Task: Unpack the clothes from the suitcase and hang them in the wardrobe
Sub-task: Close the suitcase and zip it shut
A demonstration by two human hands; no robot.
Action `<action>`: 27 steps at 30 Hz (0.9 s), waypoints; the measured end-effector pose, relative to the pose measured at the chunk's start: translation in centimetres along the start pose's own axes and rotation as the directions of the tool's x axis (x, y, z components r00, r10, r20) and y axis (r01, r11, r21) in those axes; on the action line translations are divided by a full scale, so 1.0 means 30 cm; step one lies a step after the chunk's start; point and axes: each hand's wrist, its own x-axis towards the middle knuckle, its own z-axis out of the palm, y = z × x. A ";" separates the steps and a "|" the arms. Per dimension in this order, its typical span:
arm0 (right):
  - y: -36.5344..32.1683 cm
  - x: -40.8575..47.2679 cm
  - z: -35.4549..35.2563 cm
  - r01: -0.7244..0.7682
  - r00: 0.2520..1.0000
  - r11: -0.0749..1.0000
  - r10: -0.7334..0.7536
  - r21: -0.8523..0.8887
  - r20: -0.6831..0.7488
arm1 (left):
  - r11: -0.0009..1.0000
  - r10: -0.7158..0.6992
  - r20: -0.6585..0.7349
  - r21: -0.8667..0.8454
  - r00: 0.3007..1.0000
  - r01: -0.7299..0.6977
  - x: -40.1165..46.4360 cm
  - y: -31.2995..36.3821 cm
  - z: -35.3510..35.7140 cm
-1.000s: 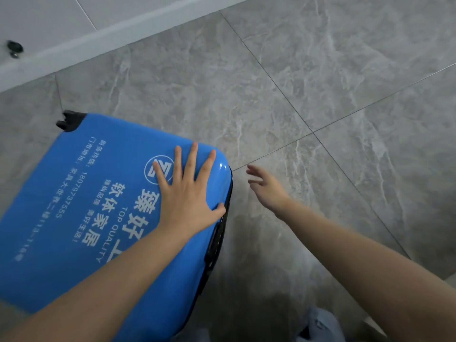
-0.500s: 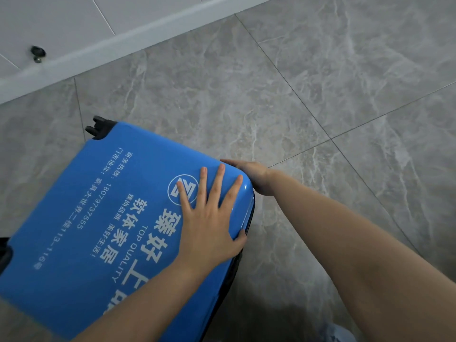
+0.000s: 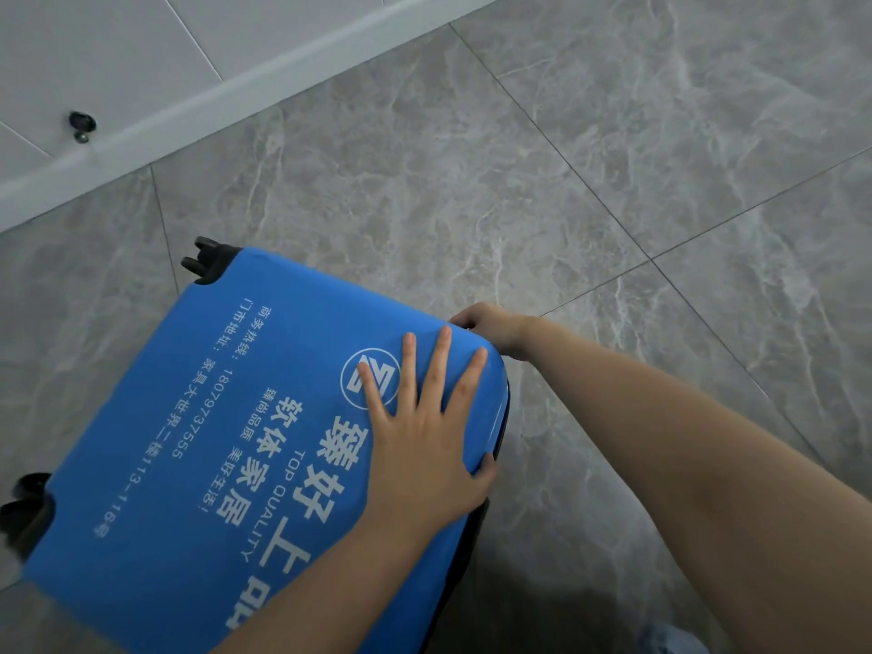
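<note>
While the blue suitcase (image 3: 198,441) is lying closed on the grey tiled floor (image 3: 613,158), the left hand (image 3: 424,441) is pressing flat on its lid, fingers spread straight, thumb hooking over the right edge. Right hand (image 3: 490,325) is reaching to the far top corner of the case, fingers curling over the edge there; can't tell what exactly it is gripping. Black wheels (image 3: 207,259) are sticking out at the far end. White skirting (image 3: 236,94) is running along the wall.

Home room, prob. bedroom: grey marble-look floor tiles (image 3: 590,134), white skirting (image 3: 264,82), blue suitcase (image 3: 212,417).
</note>
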 end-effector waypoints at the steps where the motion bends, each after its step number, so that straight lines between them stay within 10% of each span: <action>1: 0.000 0.003 -0.005 0.023 1.000 0.997 -0.024 -0.074 -0.012 | 1.000 0.001 0.000 -0.004 1.000 -0.001 0.000 -0.001 0.000; 6: 0.003 -0.021 -0.028 0.198 0.961 0.800 -0.273 -0.567 -0.049 | 0.999 0.016 -0.030 -0.034 0.999 -0.017 -0.004 -0.004 0.007; 13: 0.251 -0.215 -0.021 0.287 0.764 0.561 -0.623 -0.777 -0.167 | 0.999 -0.013 -0.054 -0.035 0.998 0.011 0.042 -0.016 0.021; 27: 0.323 -0.350 0.171 0.135 0.681 0.832 -0.472 -0.537 -0.560 | 0.977 -0.189 -0.070 -0.110 0.979 0.181 0.358 0.089 -0.019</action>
